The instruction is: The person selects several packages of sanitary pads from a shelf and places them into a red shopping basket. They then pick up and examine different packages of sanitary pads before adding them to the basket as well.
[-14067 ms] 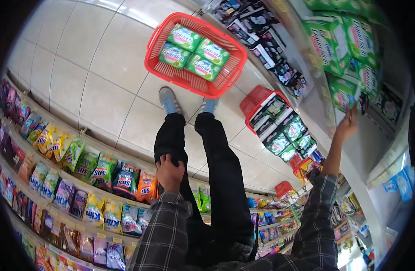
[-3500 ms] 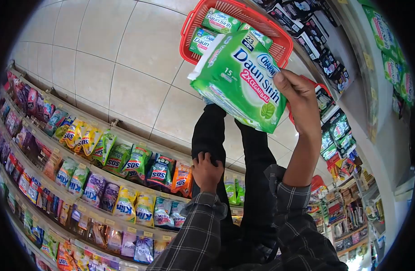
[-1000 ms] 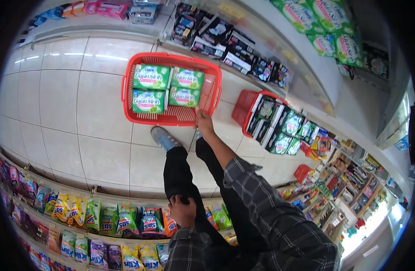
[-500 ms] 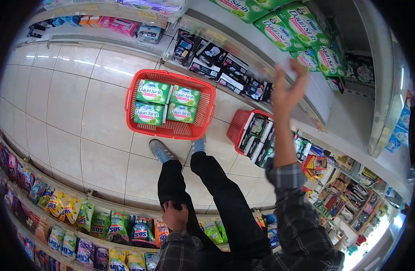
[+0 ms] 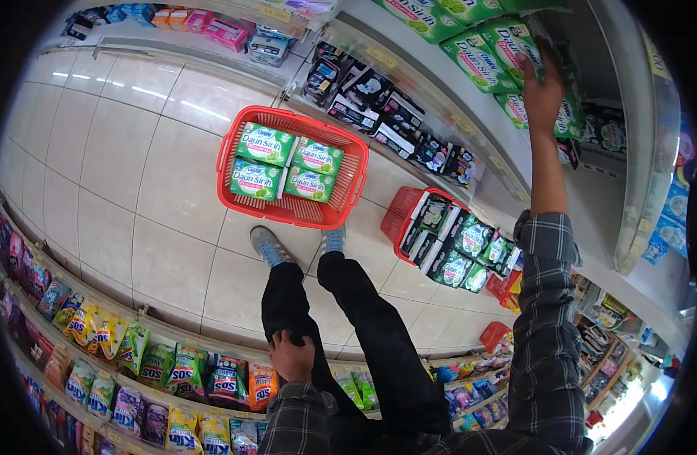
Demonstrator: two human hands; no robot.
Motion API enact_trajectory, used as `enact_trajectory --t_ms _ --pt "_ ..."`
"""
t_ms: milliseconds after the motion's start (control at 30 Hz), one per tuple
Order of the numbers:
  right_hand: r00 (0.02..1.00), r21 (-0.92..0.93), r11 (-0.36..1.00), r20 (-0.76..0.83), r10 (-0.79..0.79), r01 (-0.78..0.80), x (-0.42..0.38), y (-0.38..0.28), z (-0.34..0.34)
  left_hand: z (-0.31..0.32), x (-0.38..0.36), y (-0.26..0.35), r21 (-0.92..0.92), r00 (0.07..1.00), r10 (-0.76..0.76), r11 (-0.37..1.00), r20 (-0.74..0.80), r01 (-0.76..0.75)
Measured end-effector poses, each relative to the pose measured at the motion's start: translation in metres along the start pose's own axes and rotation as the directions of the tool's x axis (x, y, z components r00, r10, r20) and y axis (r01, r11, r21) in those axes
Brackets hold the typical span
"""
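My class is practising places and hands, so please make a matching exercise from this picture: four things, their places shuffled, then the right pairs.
Things
1. Left hand
2. Right hand
3. Orange pouch
4. Left shoe

Places
A. At the green packs on the shelf
B. On the floor, near a red basket
C. On a black trouser leg
D. In a row with other pouches

Pairs: 1-C, 2-A, 3-D, 4-B

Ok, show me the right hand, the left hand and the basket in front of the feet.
Right hand [image 5: 544, 86]: head view, back of the hand.
Left hand [image 5: 292, 358]: head view, back of the hand.
Basket [image 5: 350, 173]: head view, inner side wall.
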State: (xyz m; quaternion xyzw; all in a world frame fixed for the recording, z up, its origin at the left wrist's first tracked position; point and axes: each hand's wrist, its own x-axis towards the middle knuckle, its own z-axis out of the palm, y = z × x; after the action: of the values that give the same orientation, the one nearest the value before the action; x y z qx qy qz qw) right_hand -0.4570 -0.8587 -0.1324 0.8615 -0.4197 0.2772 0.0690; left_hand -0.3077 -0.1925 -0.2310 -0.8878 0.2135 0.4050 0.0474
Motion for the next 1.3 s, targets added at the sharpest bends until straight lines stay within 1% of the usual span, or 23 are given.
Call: enact_trajectory --t_ms 67,167,267,367,400,467,567,633,667,767,933,1000,1067,1167,1267,1300 --pt "0.999 -0.058 0.997 0.023 0.043 -0.042 -0.001 -0.002 0.001 0.004 0.000 -0.004 -0.018 1.000 0.005 1.000 -0.001 -0.005" --pt "0.994 -0.260 0.963 0.060 0.090 -0.072 -0.002 -0.024 -0.006 -0.006 0.001 0.002 -0.030 1.000 -0.022 0.999 0.017 0.023" --pt "0.994 -0.191 0.976 -0.051 0.098 -0.106 0.003 -0.054 -0.011 -0.008 0.003 0.002 -0.033 0.999 -0.018 0.999 -0.031 0.017" --pt "0.978 0.047 0.998 -0.206 0.041 -0.032 0.031 -0.097 -0.020 -0.022 0.007 0.008 -0.031 0.999 -0.033 0.999 -0.043 0.031" --pt "0.967 0.059 0.998 -0.251 0.038 -0.024 0.041 -0.105 -0.021 -0.022 0.007 0.006 -0.034 0.998 -0.030 0.999 -0.059 0.028" --pt "0.974 0.112 0.993 -0.223 0.049 -0.025 0.069 -0.129 -0.029 -0.018 0.010 0.002 -0.044 0.995 -0.026 0.999 -0.096 0.022" --pt "0.988 0.193 0.980 -0.131 0.081 -0.055 0.089 -0.126 -0.019 -0.022 0.011 0.002 -0.065 0.995 -0.041 0.997 -0.092 0.035" --pt "0.958 -0.071 0.992 -0.262 -0.121 0.106 0.096 -0.114 -0.003 -0.022 0.011 0.002 -0.069 0.993 -0.042 0.997 -0.114 0.034" --pt "0.950 -0.052 0.997 -0.303 -0.078 0.065 0.093 -0.111 0.004 -0.022 0.011 0.001 -0.069 0.991 -0.048 0.997 -0.125 0.039" --pt "0.938 -0.011 0.999 -0.345 -0.033 0.031 0.092 -0.115 0.004 -0.028 0.011 0.001 -0.092 0.992 -0.076 0.993 -0.096 0.067" --pt "0.913 -0.001 1.000 -0.407 -0.021 0.023 0.093 -0.096 -0.002 -0.026 0.013 0.000 -0.099 0.989 -0.080 0.993 -0.126 0.068" --pt "0.898 0.104 0.995 -0.438 0.039 0.007 0.088 -0.096 -0.004 -0.027 0.013 0.001 -0.104 0.988 -0.081 0.992 -0.128 0.068" --pt "0.890 0.302 0.953 -0.429 0.155 -0.021 0.067 -0.119 -0.016 -0.030 0.013 0.003 -0.098 0.989 -0.082 0.993 -0.121 0.070" --pt "0.872 0.461 0.885 -0.400 0.281 -0.073 0.025 -0.147 -0.027 -0.030 0.012 0.005 -0.095 0.991 -0.083 0.993 -0.105 0.073" --pt "0.894 0.530 0.848 -0.377 0.244 -0.008 -0.019 -0.183 -0.045 -0.024 0.012 0.005 -0.065 0.990 -0.072 0.996 -0.120 0.064" --pt "0.894 0.564 0.825 -0.353 0.277 -0.033 -0.035 -0.196 -0.050 -0.020 0.013 0.005 -0.072 0.991 -0.058 0.996 -0.124 0.049"
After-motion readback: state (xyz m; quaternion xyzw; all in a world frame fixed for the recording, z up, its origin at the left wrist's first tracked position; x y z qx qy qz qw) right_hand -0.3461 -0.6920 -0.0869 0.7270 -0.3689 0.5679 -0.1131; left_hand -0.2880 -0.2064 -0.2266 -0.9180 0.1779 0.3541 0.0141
